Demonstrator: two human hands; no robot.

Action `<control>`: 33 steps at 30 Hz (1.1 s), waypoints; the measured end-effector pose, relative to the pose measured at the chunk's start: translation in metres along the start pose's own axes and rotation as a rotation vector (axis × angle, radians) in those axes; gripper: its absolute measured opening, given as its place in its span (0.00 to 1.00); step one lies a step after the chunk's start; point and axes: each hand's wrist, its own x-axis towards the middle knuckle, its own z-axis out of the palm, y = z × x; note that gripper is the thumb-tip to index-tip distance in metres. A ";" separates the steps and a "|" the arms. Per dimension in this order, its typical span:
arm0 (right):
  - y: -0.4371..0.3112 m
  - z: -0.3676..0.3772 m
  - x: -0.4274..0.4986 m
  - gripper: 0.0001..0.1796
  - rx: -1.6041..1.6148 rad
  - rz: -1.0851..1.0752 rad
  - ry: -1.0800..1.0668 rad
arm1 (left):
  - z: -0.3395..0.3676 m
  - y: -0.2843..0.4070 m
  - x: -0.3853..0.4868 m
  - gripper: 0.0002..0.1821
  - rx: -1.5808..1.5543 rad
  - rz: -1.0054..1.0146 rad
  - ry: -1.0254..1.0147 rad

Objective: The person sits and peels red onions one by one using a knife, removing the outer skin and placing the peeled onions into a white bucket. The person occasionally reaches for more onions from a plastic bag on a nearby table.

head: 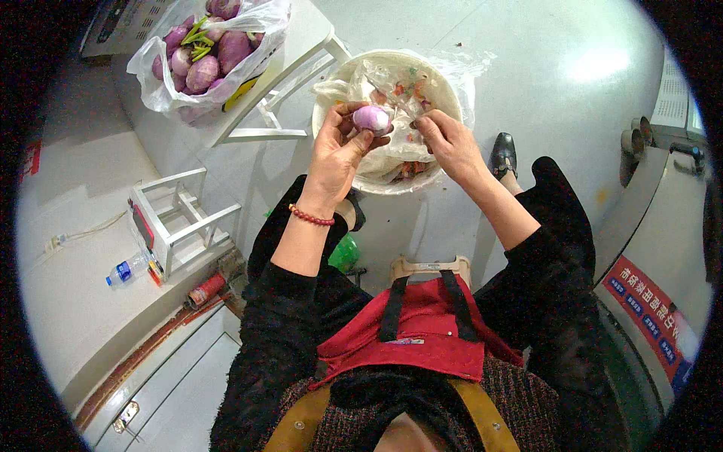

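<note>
A purple onion (371, 120), whitish at its right end, is held in the fingers of my left hand (339, 148). To its right, my right hand (450, 141) has its fingers curled together, apart from the onion. Whether anything thin is pinched between those fingertips cannot be made out. Beneath both hands stands a round cream-coloured bin (367, 185), lined with clear plastic film (375, 73). Reddish-brown peel scraps (412, 169) lie inside it.
At upper left, a white plastic bag (151, 93) full of purple onions sits on a white stool (302, 28). Another white stool (186, 226) lies at left, near a plastic water bottle (129, 270) and a red can (204, 291). A metal appliance (678, 220) stands at right.
</note>
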 end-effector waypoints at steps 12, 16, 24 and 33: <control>-0.015 0.004 -0.013 0.14 0.106 -0.141 0.052 | 0.002 -0.001 0.001 0.21 -0.118 -0.053 0.123; -0.012 0.011 -0.018 0.15 0.153 -0.180 -0.025 | 0.000 -0.005 0.004 0.17 0.022 -0.005 0.215; -0.011 -0.001 -0.014 0.17 0.317 0.013 0.037 | 0.001 -0.010 0.006 0.20 0.422 -0.166 0.317; -0.017 0.001 -0.014 0.18 0.267 -0.033 0.019 | 0.002 -0.009 0.010 0.18 -0.417 -0.257 0.096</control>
